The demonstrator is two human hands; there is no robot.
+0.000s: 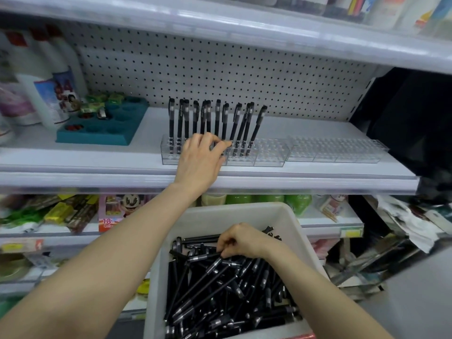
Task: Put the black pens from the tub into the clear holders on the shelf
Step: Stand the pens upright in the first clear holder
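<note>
Nearest me, the white tub (pixel 292 217) is heaped with black pens (pixel 220 292) lying crisscross; its near edge runs out of sight at the bottom. The right hand (pixel 247 241) is down in the pile, its fingers (pixel 223 243) curled and pinching a pen or two at the top of the heap, though the knuckles hide exactly how many.

Further off, the left hand (pixel 200 162) reaches up onto the shelf (pixel 97 162) and covers part of the near clear holder (pixel 266 156). Its fingers (pixel 220 146) are bent around the feet of the standing pens (pixel 217 121), and I cannot tell whether they grip one or only touch. About a dozen pens stand in that holder's left and middle part, some leaning right. A second clear holder (pixel 335 150) sits just beside it to the right.

Behind, a teal tray (pixel 102 133), blurred bottles (pixel 36 94) and the pegboard (pixel 220 69).
</note>
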